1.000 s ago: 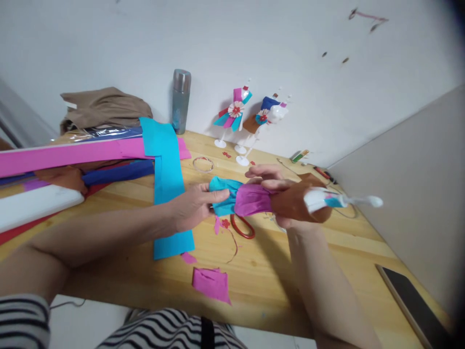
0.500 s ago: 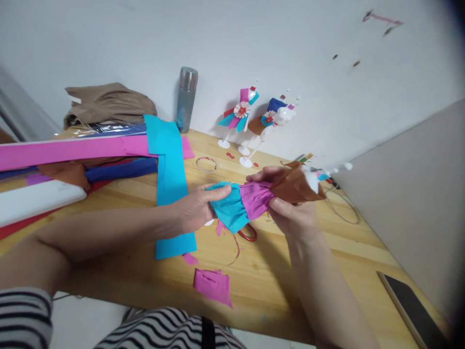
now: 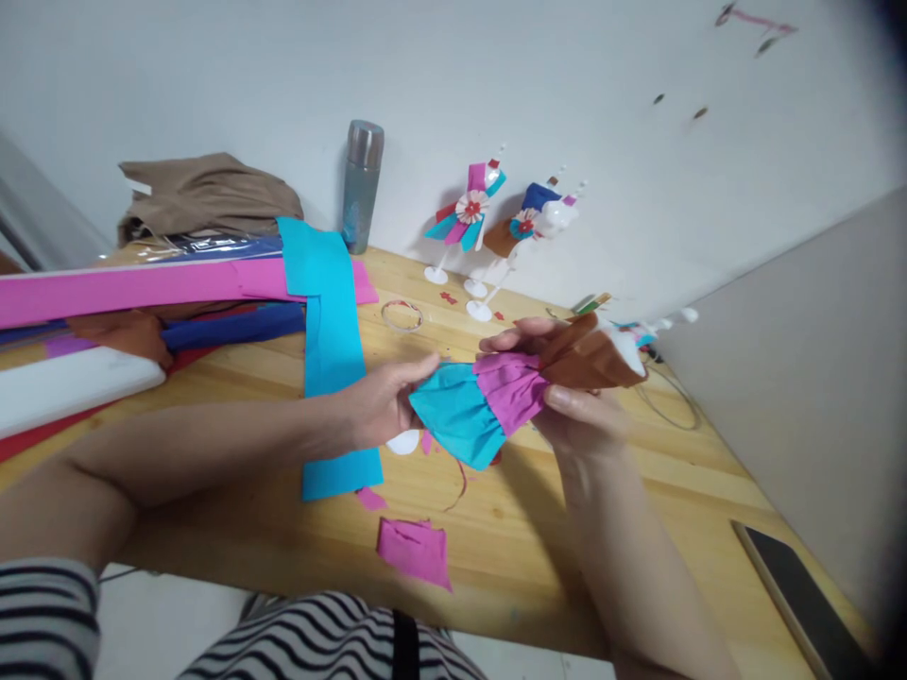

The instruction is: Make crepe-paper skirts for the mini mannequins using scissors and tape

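Note:
A crepe-paper doll lies sideways between my hands, with a blue and magenta gathered skirt and a brown paper upper part. My right hand is closed around it where the magenta meets the brown, thumb in front. At the left end, my left hand grips by the blue hem, its fingers partly hidden. A white round base shows just below that hand. White beads stick out at the doll's far right end. Partly behind my left forearm lies a long blue paper strip.
Small decorated figures on white stands are by the wall, right of a grey bottle. Folded coloured paper and brown cloth are piled left. A magenta scrap lies in front, a dark flat device at right.
The doll has shifted slightly right, and its blue skirt hangs wider. My left thumb has slid off the front of the blue paper to its edge. The white base shows more now.

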The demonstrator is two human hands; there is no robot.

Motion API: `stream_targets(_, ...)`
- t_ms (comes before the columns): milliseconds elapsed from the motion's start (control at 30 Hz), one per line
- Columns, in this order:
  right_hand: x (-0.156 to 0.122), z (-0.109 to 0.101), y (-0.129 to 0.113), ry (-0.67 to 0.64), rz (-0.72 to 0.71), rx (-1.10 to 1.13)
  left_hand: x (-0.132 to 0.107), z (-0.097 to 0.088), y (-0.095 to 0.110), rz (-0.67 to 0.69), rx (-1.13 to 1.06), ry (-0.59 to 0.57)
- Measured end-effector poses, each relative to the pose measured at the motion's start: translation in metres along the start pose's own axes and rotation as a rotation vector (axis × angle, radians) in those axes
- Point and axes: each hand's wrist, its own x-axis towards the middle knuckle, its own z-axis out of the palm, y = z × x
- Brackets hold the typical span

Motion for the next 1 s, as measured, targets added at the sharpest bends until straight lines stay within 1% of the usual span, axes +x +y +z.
stream_targets(100, 0.000, 0.002, -0.002, -0.001, -0.005, 0.007, 0.000, 0.001, 0.004, -0.206, -0.196, -0.024)
stream_targets(167, 0.000, 0.002, -0.003, -0.020, -0.016, 0.013, -0.001, 0.000, 0.004, -0.272, -0.168, -0.014)
stream_targets(200, 0.000, 0.001, -0.004, -0.029, -0.027, 0.021, -0.002, -0.001, 0.003, -0.285, -0.126, 0.016)
stream_targets(267, 0.000, -0.001, -0.004, -0.046, -0.061, 0.049, -0.004, -0.003, -0.001, -0.243, -0.021, 0.151)
stream_targets(300, -0.001, -0.002, -0.003, -0.053, -0.080, 0.065, -0.005, -0.003, -0.002, -0.177, 0.046, 0.234)
stream_targets(333, -0.001, -0.004, -0.003, -0.056, -0.099, 0.078, -0.006, -0.004, -0.002, -0.075, 0.126, 0.305)
stream_targets(367, -0.001, -0.006, -0.002, -0.058, -0.114, 0.087, -0.008, -0.004, -0.001, 0.057, 0.229, 0.343)
stream_targets(400, -0.001, -0.008, -0.001, -0.056, -0.127, 0.091, -0.010, -0.004, 0.002, 0.212, 0.353, 0.342)
stream_targets(433, -0.001, -0.009, 0.001, -0.051, -0.137, 0.093, -0.012, -0.004, 0.005, 0.372, 0.490, 0.307)
stream_targets(467, -0.001, -0.010, 0.002, -0.047, -0.141, 0.092, -0.014, -0.003, 0.009, 0.505, 0.628, 0.244)
stream_targets(500, -0.001, -0.011, 0.002, -0.048, -0.142, 0.092, -0.016, -0.003, 0.012, 0.592, 0.748, 0.173)
stream_targets(533, -0.001, -0.011, 0.003, -0.051, -0.142, 0.093, -0.017, -0.003, 0.015, 0.634, 0.842, 0.109)
stream_targets(567, -0.001, -0.011, 0.003, -0.055, -0.139, 0.093, -0.018, -0.003, 0.017, 0.655, 0.905, 0.068)
stream_targets(633, -0.001, -0.009, 0.002, -0.063, -0.136, 0.095, -0.018, -0.004, 0.018, 0.675, 0.953, 0.064)
stream_targets(733, 0.001, -0.004, 0.000, -0.051, -0.122, 0.099, -0.016, -0.004, 0.018, 0.696, 0.933, 0.130)
stream_targets(800, 0.001, -0.001, -0.001, -0.039, -0.095, 0.087, -0.013, -0.004, 0.019, 0.641, 0.907, 0.108)
stream_targets(933, 0.001, -0.001, 0.001, -0.040, -0.069, 0.053, -0.007, -0.004, 0.021, 0.461, 0.813, 0.019)
stream_targets(1000, 0.001, -0.002, 0.002, -0.039, -0.068, 0.061, -0.006, -0.003, 0.022, 0.429, 0.782, 0.001)
